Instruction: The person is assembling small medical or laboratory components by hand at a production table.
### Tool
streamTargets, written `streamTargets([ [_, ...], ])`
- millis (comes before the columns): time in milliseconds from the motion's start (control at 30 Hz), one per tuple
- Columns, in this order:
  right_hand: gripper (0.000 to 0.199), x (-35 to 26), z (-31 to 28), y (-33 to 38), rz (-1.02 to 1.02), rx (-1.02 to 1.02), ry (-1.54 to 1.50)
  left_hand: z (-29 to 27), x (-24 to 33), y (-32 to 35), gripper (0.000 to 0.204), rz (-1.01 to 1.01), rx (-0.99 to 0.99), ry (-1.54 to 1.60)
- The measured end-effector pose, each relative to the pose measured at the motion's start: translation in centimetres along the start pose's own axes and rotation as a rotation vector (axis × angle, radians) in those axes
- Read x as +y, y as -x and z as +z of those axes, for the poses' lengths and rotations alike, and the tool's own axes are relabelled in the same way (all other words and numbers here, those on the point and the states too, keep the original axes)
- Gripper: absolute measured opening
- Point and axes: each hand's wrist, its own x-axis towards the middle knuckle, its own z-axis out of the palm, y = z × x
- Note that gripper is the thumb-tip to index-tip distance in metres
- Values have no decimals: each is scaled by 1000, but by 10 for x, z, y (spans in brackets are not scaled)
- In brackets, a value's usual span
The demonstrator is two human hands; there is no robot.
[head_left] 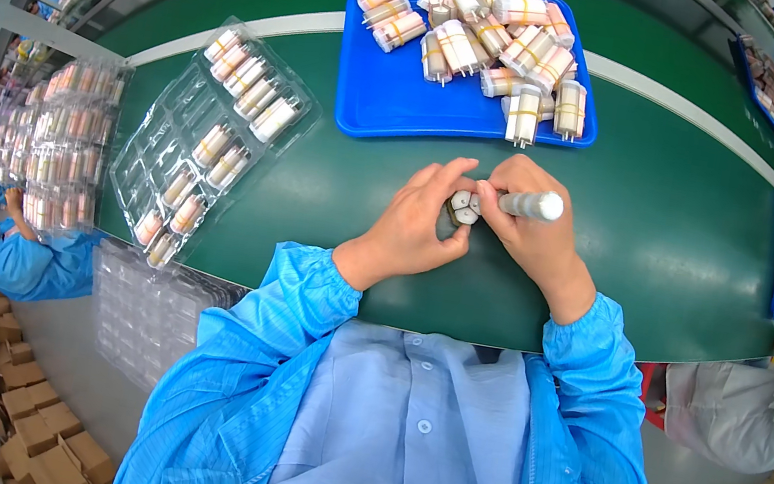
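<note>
In the head view, the left hand point(410, 225) has its grip curled round a small banded bundle point(465, 216), held end-up just above the desk point(671, 236), near the person's body. The right hand's point(541, 238) grip is clasped on a pale pen-like tool point(533, 204); its tip is hidden by the fingers, but it seems to meet the bundle's end. The step in hand looks like working that end; the next move likely calls for a steady left hold and fine tool control. Similar bundles lie in the blue tray point(398, 107) beyond and the clear blister tray point(144, 146) to the left.

The pale cylinder point(533, 204) looks smooth, the blue tray point(386, 90) plastic, the clear tray point(166, 121) glossy plastic.
</note>
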Motion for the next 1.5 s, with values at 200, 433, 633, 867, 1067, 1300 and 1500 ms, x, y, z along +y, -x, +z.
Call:
streamTargets([
  [200,15,3,5,5,-2,17,-6,9,-3,6,85,-132,68,-107],
  [433,12,7,1,7,139,198,-308,8,-3,9,78,-128,42,117],
  [633,13,4,1,5,59,63,-187,4,-2,7,81,-74,-38,95],
  [867,16,1,1,2,28,27,-109,4,-3,8,81,-90,-53,111],
  [1067,17,2,6,3,-6,9,-55,-2,0,5,80,-62,-18,36],
  [1300,11,11,9,10,187,150,-349,-9,-2,6,61,-66,-18,-41],
  [1500,13,18,4,12,288,174,-388,-23,-26,9,51,-595,22,998],
])
